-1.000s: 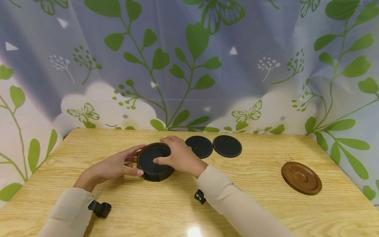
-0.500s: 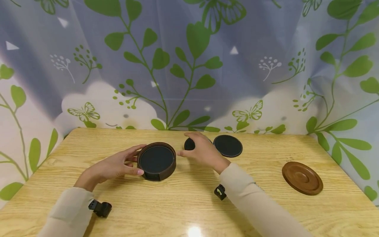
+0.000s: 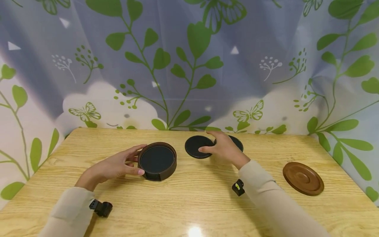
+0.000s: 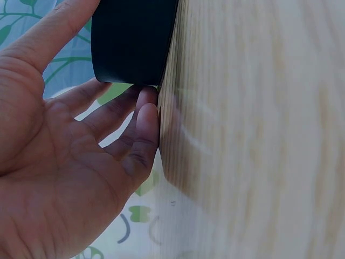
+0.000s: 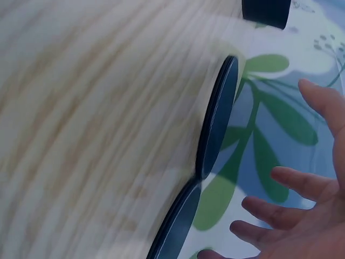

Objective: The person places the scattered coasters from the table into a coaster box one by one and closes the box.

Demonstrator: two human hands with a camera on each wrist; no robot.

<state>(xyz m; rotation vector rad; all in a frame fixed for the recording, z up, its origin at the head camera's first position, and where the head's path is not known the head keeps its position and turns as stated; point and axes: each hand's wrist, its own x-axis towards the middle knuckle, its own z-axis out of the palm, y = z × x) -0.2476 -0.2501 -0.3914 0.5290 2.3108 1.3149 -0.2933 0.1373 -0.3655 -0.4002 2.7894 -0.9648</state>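
A round, dark leather coaster holder (image 3: 167, 172) with a notch in its front wall stands on the table, with a black coaster (image 3: 157, 159) inside. My left hand (image 3: 118, 167) holds the holder's left side, thumb near the front and fingers toward the back. In the left wrist view, fingertips meet the dark wall (image 4: 132, 43). Two more round black coasters lie side by side at the back: the left one (image 3: 193, 147) and the right one (image 3: 237, 142), partly hidden by my right hand (image 3: 226, 149). That hand hovers over them with fingers apart, holding nothing.
A round brown wooden lid or saucer (image 3: 303, 178) lies at the right of the wooden table (image 3: 165, 207). Behind the table's back edge hangs a leaf-patterned curtain (image 3: 183, 82).
My right hand has moved right, from above the coaster holder, past the left coaster, to over the right coaster. The left hand and the holder stay in place.
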